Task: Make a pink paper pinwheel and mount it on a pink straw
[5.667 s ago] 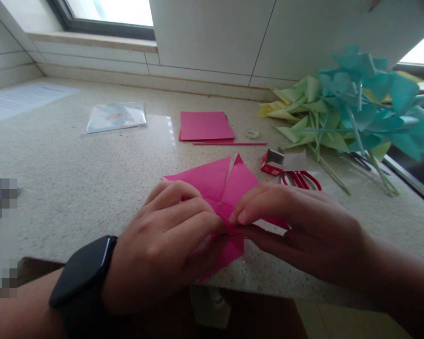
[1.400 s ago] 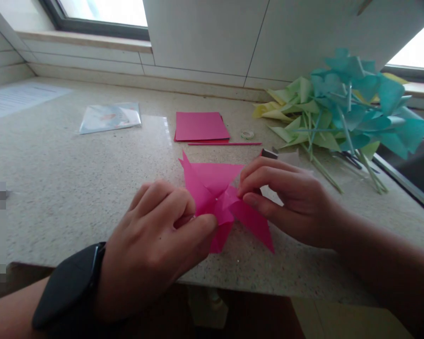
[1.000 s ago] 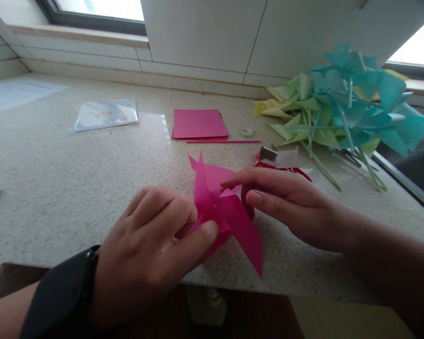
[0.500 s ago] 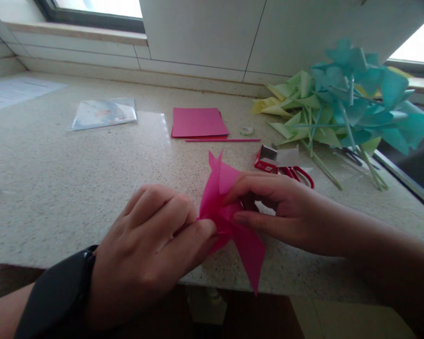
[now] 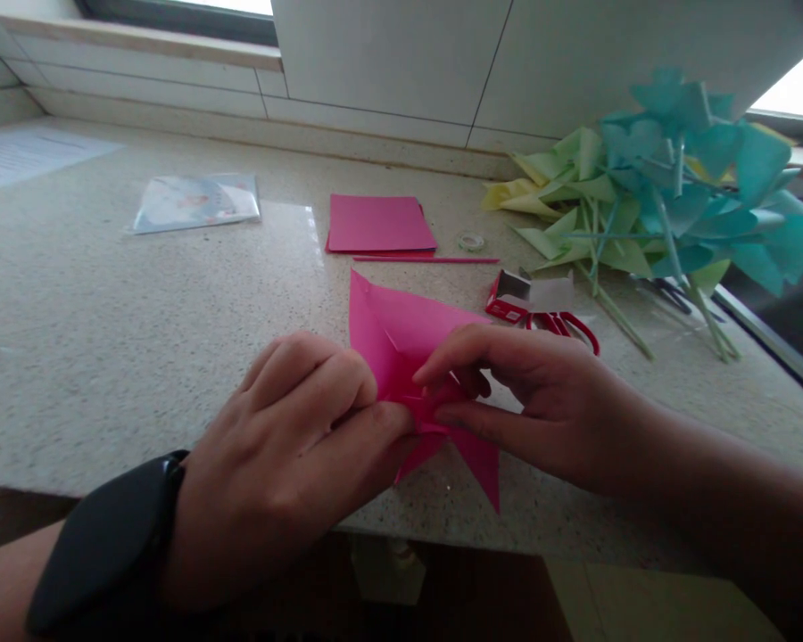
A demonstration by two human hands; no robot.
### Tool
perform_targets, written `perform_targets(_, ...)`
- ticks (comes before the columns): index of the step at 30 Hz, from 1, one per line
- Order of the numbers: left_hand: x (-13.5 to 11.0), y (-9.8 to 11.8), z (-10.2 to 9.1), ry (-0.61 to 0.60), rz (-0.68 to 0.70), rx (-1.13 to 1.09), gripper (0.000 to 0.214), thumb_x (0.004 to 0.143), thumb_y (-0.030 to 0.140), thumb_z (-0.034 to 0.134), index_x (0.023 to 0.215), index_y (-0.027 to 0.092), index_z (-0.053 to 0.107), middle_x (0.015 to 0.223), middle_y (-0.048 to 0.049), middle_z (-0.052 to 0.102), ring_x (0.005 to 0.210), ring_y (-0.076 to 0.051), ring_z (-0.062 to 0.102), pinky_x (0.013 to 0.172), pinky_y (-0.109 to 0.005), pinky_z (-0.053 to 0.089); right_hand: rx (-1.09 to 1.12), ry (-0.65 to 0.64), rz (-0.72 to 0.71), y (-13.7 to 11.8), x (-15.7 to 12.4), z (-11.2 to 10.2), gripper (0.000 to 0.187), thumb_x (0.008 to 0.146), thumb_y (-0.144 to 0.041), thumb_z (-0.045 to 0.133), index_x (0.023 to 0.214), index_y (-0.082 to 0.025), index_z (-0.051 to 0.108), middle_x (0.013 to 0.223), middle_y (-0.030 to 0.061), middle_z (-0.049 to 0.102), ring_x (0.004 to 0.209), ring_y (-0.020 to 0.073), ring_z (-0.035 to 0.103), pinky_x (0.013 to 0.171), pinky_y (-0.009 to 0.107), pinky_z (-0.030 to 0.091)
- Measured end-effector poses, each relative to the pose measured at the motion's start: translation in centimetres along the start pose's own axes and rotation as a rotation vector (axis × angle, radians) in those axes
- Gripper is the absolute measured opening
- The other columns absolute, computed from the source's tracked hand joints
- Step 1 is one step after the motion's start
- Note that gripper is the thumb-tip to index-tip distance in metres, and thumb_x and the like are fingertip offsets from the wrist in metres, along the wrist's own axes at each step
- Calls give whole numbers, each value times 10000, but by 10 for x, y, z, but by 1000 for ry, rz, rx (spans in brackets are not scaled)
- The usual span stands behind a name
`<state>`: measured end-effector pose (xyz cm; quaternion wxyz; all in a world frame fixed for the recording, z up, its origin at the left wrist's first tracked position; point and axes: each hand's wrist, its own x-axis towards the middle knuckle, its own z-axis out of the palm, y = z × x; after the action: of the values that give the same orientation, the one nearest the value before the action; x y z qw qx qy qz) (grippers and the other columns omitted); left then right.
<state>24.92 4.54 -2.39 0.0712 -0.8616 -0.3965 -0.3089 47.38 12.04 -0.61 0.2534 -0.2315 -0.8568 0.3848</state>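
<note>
A pink paper pinwheel (image 5: 401, 334), partly folded, lies near the front edge of the speckled counter (image 5: 140, 303). My left hand (image 5: 287, 455), with a black watch on its wrist, is closed and pinches the paper's centre between thumb and fingers. My right hand (image 5: 528, 401) comes in from the right and pinches a flap at the same centre with thumb and forefinger. One pointed pink blade sticks out below my hands toward the counter edge, and a wide blade stands behind them.
A stack of pink sheets (image 5: 378, 223) and a thin pink stick (image 5: 428, 259) lie behind the pinwheel, with a small tape roll (image 5: 471, 241) beside them. Red scissors (image 5: 562, 323) and a small red stapler (image 5: 509, 299) are to the right. Green and teal pinwheels (image 5: 662, 192) are heaped at the far right. A plastic sleeve (image 5: 194, 201) lies back left.
The pinwheel has been turned between my hands; its upper blade now lies wider and flatter behind my fingers. Both hands stay pinched at its centre.
</note>
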Motion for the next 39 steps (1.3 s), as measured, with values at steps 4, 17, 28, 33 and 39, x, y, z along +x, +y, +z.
perform_targets(4, 1, 0, 0, 4, 1, -1, 231, 1014, 267, 547, 858, 195, 702, 718, -23, 527, 758, -220, 444, 672, -378, 370, -14, -18, -14, 1, 0, 0, 165, 890, -168, 712, 1051, -199, 695, 925, -3, 709, 778, 105, 613, 680, 218, 500)
perform_targets(17, 1, 2, -1, 3, -11, -5, 240, 1012, 232, 544, 837, 184, 701, 722, -30, 535, 767, -221, 443, 674, -378, 381, -26, -66, -50, 3, -1, -2, 155, 913, -149, 688, 1060, -197, 680, 948, 8, 704, 819, 122, 627, 733, 245, 514)
perform_targets(28, 2, 0, 1, 29, -16, 3, 225, 987, 235, 589, 799, 165, 690, 724, -38, 529, 757, -220, 445, 661, -373, 384, -18, -94, -65, -4, -1, -3, 170, 903, -207, 717, 1066, -203, 669, 999, 24, 725, 892, 151, 670, 778, 277, 545)
perform_targets(33, -1, 1, 2, 34, -27, 33, 177, 971, 231, 610, 834, 164, 700, 724, -39, 522, 761, -224, 438, 662, -371, 388, -75, -91, -82, -5, 0, -2, 237, 852, -170, 754, 1065, -205, 655, 992, 0, 714, 861, 123, 658, 753, 236, 535)
perform_targets(39, -2, 5, 4, 77, -74, 120, 177, 937, 330, 635, 904, 167, 695, 843, -70, 537, 846, -255, 474, 713, -403, 420, -95, -60, -70, -4, -1, 1, 210, 858, -168, 714, 1044, -239, 648, 955, 7, 707, 806, 143, 646, 685, 264, 528)
